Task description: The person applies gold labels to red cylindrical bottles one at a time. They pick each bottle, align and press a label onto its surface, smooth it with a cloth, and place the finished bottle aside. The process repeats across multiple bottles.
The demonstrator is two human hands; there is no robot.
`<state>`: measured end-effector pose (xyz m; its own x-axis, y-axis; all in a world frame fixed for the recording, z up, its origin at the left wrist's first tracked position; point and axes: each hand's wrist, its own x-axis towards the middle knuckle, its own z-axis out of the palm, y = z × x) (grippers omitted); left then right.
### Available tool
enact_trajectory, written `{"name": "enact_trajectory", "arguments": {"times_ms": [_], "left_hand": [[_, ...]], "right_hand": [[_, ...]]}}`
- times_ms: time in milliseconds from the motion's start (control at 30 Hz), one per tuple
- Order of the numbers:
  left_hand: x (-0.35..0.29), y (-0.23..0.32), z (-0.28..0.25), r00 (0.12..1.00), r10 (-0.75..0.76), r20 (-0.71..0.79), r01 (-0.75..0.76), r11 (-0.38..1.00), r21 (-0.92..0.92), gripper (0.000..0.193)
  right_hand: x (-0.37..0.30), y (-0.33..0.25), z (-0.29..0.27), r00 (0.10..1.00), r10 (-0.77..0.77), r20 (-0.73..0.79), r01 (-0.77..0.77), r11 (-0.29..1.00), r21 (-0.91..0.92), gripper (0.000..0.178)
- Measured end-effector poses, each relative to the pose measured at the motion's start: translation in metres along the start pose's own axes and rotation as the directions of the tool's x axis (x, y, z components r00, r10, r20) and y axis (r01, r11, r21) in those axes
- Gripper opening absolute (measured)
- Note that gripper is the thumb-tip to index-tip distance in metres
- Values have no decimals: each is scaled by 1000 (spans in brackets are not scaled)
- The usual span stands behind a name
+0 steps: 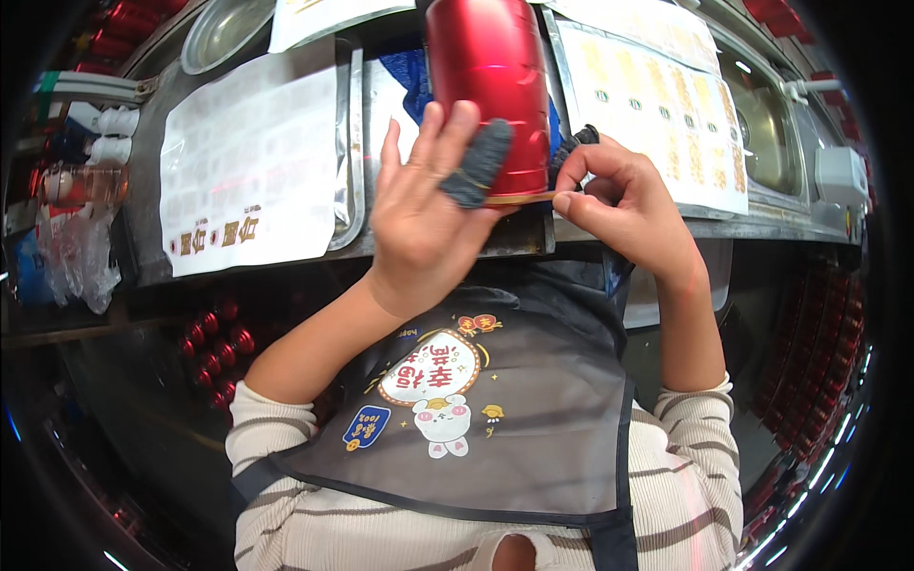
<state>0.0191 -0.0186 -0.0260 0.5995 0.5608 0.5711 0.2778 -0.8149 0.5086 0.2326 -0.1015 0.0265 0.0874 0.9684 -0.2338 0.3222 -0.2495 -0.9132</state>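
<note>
A shiny red metallic cylinder [486, 90] lies in front of me with its near end toward my body, over dark blue cloth [409, 78]. My left hand [416, 195] is against its left side, fingers stretched out and apart. One of those fingers wears a dark grey cover [479, 164]. Along the cylinder's near end runs a thin yellowish strip [522, 199], from beside my left thumb to my right hand [633, 205]. The right thumb and a finger pinch the strip's end. A dark cover [575, 142] is also on a right-hand finger, partly hidden.
White printed sheets lie on trays left [252, 152] and right [657, 114], the right one with rows of gold decals. A metal bowl [224, 36] stands at the far left. Bottles and plastic bags [76, 252] crowd the left edge. Red cylindrical parts [219, 357] sit below the bench.
</note>
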Motion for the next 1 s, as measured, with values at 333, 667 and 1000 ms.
{"name": "enact_trajectory", "arguments": {"times_ms": [333, 667, 1000], "left_hand": [[-44, -6, -11, 995, 0, 98, -2, 1000, 24, 36], [8, 14, -3, 967, 210, 146, -239, 944, 226, 48], [-40, -5, -7, 994, -101, 37, 104, 988, -111, 54]], "right_hand": [[-4, 2, -1, 999, 39, -5, -39, 996, 78, 11], [-2, 6, 1, 998, 46, -44, -43, 998, 50, 10], [-5, 0, 4, 998, 33, -60, -31, 999, 31, 9]]}}
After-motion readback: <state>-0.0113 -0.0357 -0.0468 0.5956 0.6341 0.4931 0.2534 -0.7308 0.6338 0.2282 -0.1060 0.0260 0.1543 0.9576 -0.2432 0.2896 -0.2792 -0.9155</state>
